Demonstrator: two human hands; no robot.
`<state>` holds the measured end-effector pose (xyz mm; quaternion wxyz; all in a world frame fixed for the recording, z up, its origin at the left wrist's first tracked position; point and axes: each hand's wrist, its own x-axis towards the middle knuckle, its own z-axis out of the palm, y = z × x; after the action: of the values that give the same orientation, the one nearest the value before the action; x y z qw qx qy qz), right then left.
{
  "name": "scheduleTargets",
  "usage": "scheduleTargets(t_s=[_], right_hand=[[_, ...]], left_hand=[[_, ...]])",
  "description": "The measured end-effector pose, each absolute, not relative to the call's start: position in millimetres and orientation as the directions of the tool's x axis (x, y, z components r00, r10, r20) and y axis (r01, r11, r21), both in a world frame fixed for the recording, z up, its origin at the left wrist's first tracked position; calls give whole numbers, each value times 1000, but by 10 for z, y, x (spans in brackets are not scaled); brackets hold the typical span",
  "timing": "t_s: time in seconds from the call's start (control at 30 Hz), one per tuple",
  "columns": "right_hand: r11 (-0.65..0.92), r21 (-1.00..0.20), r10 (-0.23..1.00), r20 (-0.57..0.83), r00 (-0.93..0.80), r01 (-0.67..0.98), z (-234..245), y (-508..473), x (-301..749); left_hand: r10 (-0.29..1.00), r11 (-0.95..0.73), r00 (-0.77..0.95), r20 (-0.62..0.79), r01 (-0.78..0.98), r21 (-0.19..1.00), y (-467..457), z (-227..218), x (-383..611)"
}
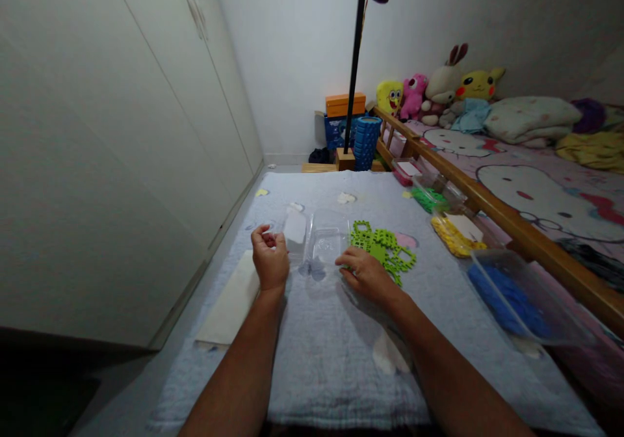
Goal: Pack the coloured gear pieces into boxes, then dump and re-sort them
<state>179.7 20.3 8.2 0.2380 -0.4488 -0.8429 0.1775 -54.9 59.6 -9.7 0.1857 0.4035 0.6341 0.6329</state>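
A clear plastic box (327,245) lies opened out on the cloth-covered surface, its hinged lid folded to the left. Inside the lid area shows a white paper label (295,227). My left hand (270,258) is at the lid's left edge, fingers curled in; its grip there is partly hidden. At the box's right edge, my right hand (363,271) has thumb and fingers closed about the rim. Bright green openwork plastic pieces (383,247) lie in a loose heap just beyond my right hand.
A cream folded sheet (231,304) lies left of my left forearm. Along the right edge stand clear boxes with blue pieces (507,297), yellow pieces (455,235) and green pieces (429,198). A wooden bed rail (468,203) borders that side; a black pole (357,60) rises behind.
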Motion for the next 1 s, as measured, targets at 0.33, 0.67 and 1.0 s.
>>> scheduleTargets(t_s=[0.33,0.67,1.0], right_hand=[[520,-421,854,250,-456,743,125,133,1810],[458,-337,885,256,-389,823,176,61,1747],[518,-446,843,411,-347,730,43,127,1780]], left_hand=[[784,-10,-454,423,672,740,619,-317,-499],[943,-41,-87,321,928,371,386,-122,-323],[984,-138,104,145,957,254,443,-94,-302]])
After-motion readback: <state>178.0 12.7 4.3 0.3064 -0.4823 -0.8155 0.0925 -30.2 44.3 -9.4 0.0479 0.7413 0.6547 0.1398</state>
